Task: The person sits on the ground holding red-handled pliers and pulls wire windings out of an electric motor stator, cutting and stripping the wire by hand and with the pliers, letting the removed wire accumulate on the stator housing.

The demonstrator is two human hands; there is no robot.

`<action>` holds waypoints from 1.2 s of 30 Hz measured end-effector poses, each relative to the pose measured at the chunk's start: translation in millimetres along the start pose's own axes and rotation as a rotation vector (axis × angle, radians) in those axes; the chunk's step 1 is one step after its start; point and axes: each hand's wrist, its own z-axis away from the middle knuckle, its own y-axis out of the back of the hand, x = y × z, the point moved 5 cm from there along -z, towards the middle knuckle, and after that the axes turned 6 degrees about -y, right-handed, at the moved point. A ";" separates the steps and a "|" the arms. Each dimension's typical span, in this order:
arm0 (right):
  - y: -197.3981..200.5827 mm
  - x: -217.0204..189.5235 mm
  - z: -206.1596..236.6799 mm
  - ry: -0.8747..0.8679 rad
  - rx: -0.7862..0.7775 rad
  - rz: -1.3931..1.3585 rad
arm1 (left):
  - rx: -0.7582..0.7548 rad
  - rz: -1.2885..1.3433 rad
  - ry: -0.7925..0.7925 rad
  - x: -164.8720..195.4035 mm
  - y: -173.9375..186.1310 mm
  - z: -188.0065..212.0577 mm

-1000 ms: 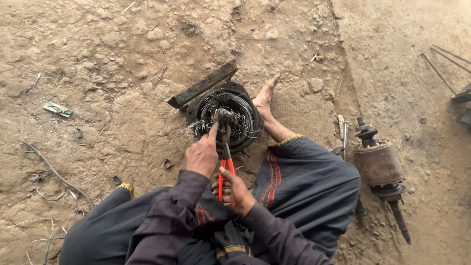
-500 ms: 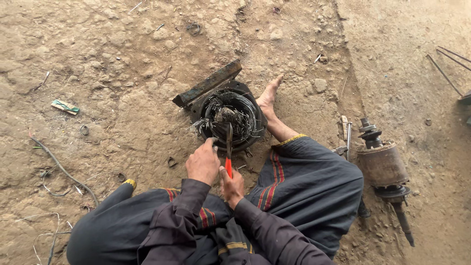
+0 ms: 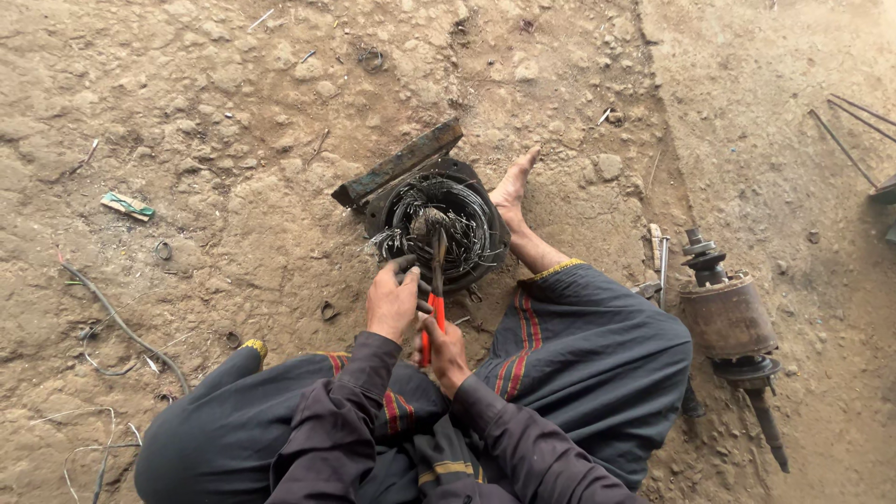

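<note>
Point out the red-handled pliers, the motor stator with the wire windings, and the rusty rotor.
red-handled pliers (image 3: 429, 317), head view, on the red handle.
motor stator (image 3: 476, 201), head view, on its dark windings.
rusty rotor (image 3: 726, 315), head view, on its drum.

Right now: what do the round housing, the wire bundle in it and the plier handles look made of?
Round housing: dark, grimy metal, probably cast. Wire bundle: thin dark metal strands, frayed ends. Plier handles: glossy red coating, likely plastic, over metal.

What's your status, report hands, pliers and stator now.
Left hand and right hand both shut on red-handled pliers. Plier tips in wire bundle of motor stator. Bare foot against stator; rotor lies clear, right.
</note>
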 end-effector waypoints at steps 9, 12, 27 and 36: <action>0.9 -0.6 1.3 -0.001 0.032 0.036 | -0.101 0.369 0.111 -10.1 -9.4 -9.7; -0.1 -1.4 2.3 0.016 0.035 0.038 | -0.093 0.455 0.084 -6.1 -13.3 -7.5; 23.7 7.4 35.2 0.096 -0.081 0.081 | -0.055 0.692 0.170 -9.1 -11.9 -22.1; 25.3 8.3 35.6 0.094 -0.024 0.208 | -0.113 0.753 0.217 -0.9 -15.4 -18.6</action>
